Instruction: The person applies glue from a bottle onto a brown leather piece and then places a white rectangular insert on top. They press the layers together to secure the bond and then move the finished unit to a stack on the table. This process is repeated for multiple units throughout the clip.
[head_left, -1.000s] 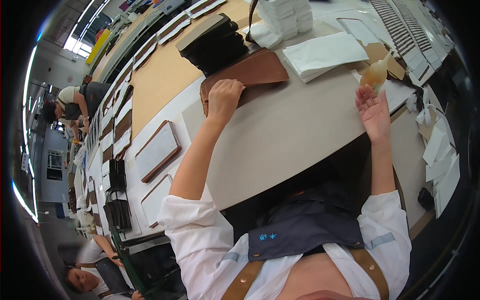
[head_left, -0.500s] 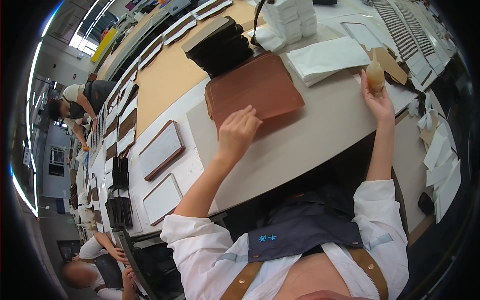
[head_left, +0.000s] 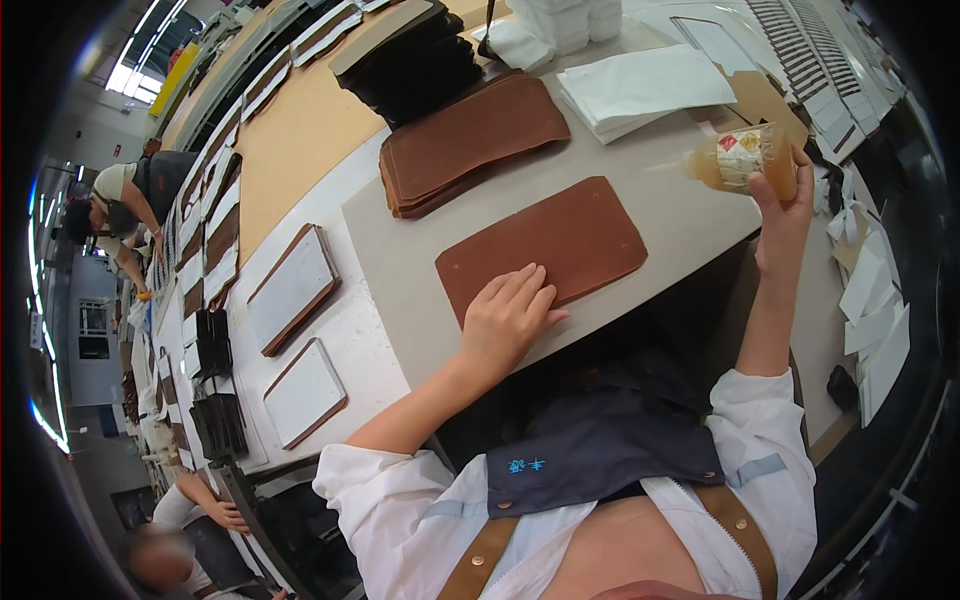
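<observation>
A single reddish-brown leather panel [head_left: 560, 238] with rounded corners lies flat near the front edge of the table. On its near edge rests my left hand [head_left: 508, 318], palm down with the fingers stretched out. My right hand [head_left: 778, 212] is wrapped around a translucent squeeze bottle [head_left: 740, 160] of amber liquid. The bottle is tipped on its side above the table, its blurred narrow tip facing left toward the panel. Just beyond the panel sits a stack of similar brown leather panels [head_left: 470, 145].
Behind the brown stack stand a dark stack [head_left: 405, 65] and white folded bundles [head_left: 570, 22]. White sheets [head_left: 645, 90] lie at the far right. To the left are white-topped panels [head_left: 295, 290]. Two other people [head_left: 135, 190] work at the left.
One leather panel has come off the stack and now lies nearer me under my left hand. My right hand has tipped the bottle from upright to sideways.
</observation>
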